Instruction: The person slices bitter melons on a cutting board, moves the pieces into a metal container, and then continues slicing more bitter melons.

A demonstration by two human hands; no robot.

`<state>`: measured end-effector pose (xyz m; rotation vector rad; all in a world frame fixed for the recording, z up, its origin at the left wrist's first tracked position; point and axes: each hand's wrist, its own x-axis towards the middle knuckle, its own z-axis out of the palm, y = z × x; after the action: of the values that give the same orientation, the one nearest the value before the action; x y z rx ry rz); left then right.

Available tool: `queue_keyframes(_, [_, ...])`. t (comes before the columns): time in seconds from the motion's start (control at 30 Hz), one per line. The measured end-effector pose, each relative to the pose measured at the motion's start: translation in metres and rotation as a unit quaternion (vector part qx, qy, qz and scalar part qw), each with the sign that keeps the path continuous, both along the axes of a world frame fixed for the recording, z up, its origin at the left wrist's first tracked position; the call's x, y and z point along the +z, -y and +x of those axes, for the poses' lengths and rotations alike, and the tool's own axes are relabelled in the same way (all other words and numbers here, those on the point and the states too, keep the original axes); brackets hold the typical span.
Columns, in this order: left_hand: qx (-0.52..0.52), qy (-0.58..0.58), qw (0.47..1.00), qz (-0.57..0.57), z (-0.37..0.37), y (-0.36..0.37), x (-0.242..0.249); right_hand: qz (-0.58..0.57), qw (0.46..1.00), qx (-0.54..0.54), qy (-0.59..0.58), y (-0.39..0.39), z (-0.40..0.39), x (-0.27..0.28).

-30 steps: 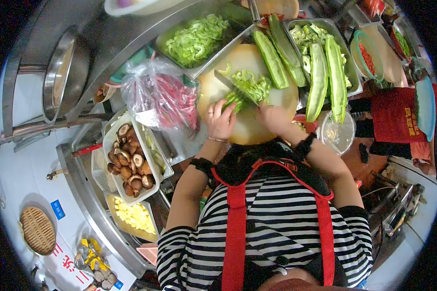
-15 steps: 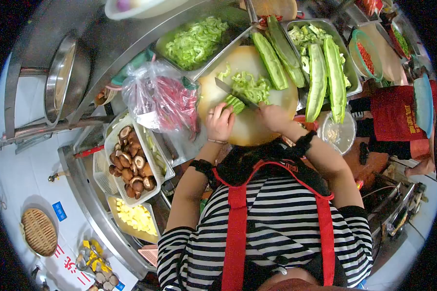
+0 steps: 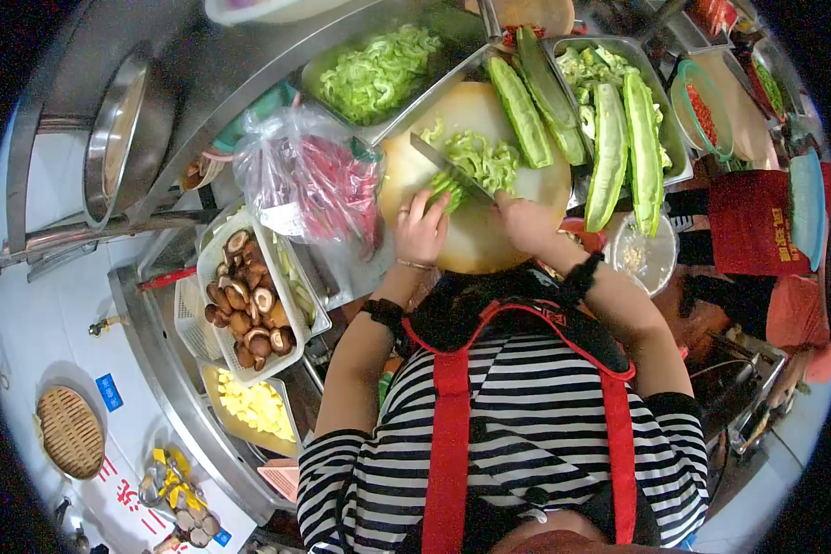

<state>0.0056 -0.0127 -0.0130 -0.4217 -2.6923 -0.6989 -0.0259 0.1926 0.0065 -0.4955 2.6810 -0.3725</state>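
My left hand (image 3: 422, 227) is closed over a stack of bitter melon pieces (image 3: 446, 189), pressing it on the round cutting board (image 3: 475, 245). In my right hand (image 3: 526, 223) is the handle of a knife (image 3: 451, 168), its blade slanting across the board beside my left fingertips. Pale green bitter melon slices (image 3: 486, 164) lie in a loose pile just beyond the blade. Hollowed bitter melon halves (image 3: 519, 113) rest on the board's right edge. My left fingers partly hide the pieces under them.
A tray of cut slices (image 3: 374, 78) stands beyond the board. Left are a plastic bag of red produce (image 3: 309, 180), a basket of mushrooms (image 3: 249, 300) and yellow chunks (image 3: 254, 406). To the right, more halves (image 3: 608, 157) lie over a metal tray (image 3: 679, 171). A person in red (image 3: 757, 222) stands there.
The knife blade has shifted slightly and shows more of its face. My left hand stays on the pieces. The view has moved a little, and the person at right has moved.
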Motion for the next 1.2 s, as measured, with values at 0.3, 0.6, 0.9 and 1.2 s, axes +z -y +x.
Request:
queue_keyframes(0.3, [0.018,-0.022,0.999,-0.017,0.0,-0.005,0.01,0.025,1.0,0.011,-0.016,0.003,-0.002,-0.003])
queue_keyframes(0.6, [0.009,-0.029,1.0,0.005,0.0,-0.001,0.004,0.012,0.999,0.027,-0.034,0.0,0.002,0.008])
queue_keyframes(0.9, [0.021,-0.024,0.999,-0.006,0.006,-0.001,0.013,-0.029,0.998,0.01,-0.052,-0.001,-0.003,0.016])
queue_keyframes(1.2, [-0.022,-0.052,0.998,0.023,-0.003,0.003,0.001,-0.002,0.998,0.014,-0.056,0.002,-0.008,0.021])
